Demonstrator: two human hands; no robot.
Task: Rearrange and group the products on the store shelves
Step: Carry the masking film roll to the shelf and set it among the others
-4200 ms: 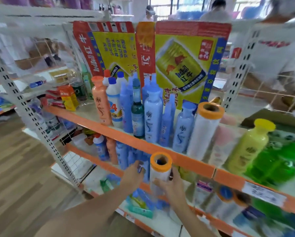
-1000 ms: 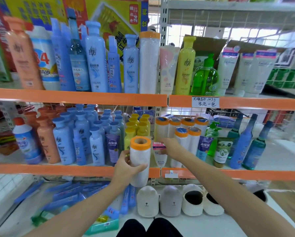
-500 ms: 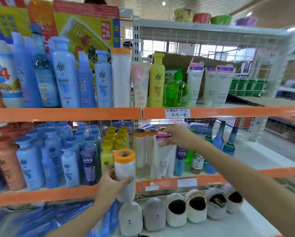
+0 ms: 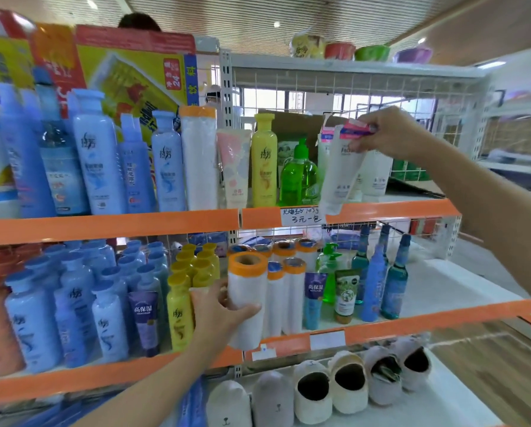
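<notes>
Fingers of my right hand (image 4: pixel 390 135) pinch the pink crimped end of a white tube (image 4: pixel 342 174) at the upper right of the frame; it hangs tilted, cap end down, in front of the upper shelf (image 4: pixel 110 226). My left hand (image 4: pixel 218 315) is wrapped around a white plastic-wrapped roll (image 4: pixel 247 300) with an orange top and hollow core, upright at lower centre, just before similar rolls (image 4: pixel 285 291) on the middle shelf (image 4: pixel 412 326).

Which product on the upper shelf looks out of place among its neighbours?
The white roll with an orange cap stands alone among blue bottles, while its matching rolls are grouped on the shelf below.
</notes>
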